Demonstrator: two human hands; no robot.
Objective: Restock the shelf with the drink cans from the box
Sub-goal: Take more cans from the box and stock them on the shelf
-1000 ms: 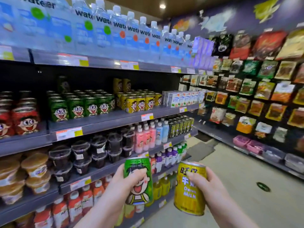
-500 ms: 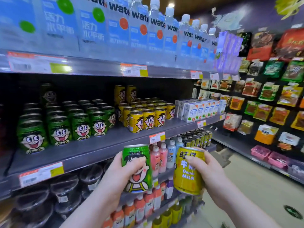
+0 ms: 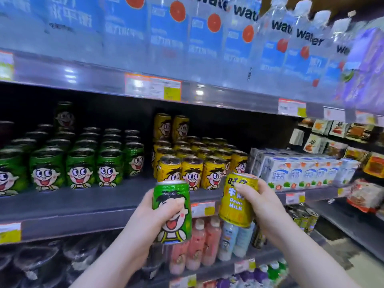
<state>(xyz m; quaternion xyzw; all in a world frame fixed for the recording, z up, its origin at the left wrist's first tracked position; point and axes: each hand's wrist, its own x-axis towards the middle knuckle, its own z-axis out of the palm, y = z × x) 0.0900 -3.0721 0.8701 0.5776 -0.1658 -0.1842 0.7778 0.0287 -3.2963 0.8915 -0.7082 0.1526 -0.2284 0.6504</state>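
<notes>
Left hand (image 3: 151,215): my fingers wrapped round the green can (image 3: 172,212) — upright, in front of the shelf (image 3: 83,202) edge.
Right hand (image 3: 260,202): I grip the yellow can (image 3: 236,201) — tilted, near the yellow row (image 3: 193,169).

Held aloft before the front edge of the shelf (image 3: 83,204): green cartoon-face can (image 3: 172,213), near upright; yellow milk-drink can (image 3: 239,200), slightly tilted, just beside it.

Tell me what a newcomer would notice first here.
Two drink cans held up at centre: a green can gripped in the left hand and a yellow can in the right hand. Behind them, the middle shelf carries stocked green cans on the left and stocked yellow cans on the right, under a row of water bottles.
</notes>
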